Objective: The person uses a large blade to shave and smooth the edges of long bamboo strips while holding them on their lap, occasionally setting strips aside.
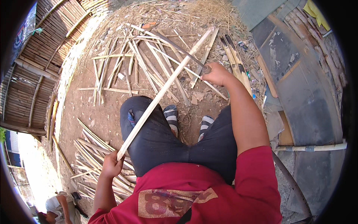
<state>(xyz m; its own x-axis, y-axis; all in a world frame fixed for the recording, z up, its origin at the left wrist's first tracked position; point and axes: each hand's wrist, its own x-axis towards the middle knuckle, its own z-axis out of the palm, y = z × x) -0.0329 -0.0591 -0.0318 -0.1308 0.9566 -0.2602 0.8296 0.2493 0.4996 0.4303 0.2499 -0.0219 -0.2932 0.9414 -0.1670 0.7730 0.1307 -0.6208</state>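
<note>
A long pale split-bamboo strip slants across my right-side view from my left thigh up to the far middle. My left hand is closed around its near end, beside my left hip. In my right hand, fingers wrapped round the handle, is a long dark knife. Its narrow blade points far left and crosses the strip near its far end. Whether the edge bites into the bamboo cannot be made out.
Loose bamboo strips lie scattered on the dirt beyond my sandalled feet. Another pile of strips lies at my left. Dark sheets line the right side. A slatted bamboo wall stands far left; a person is at the lower left.
</note>
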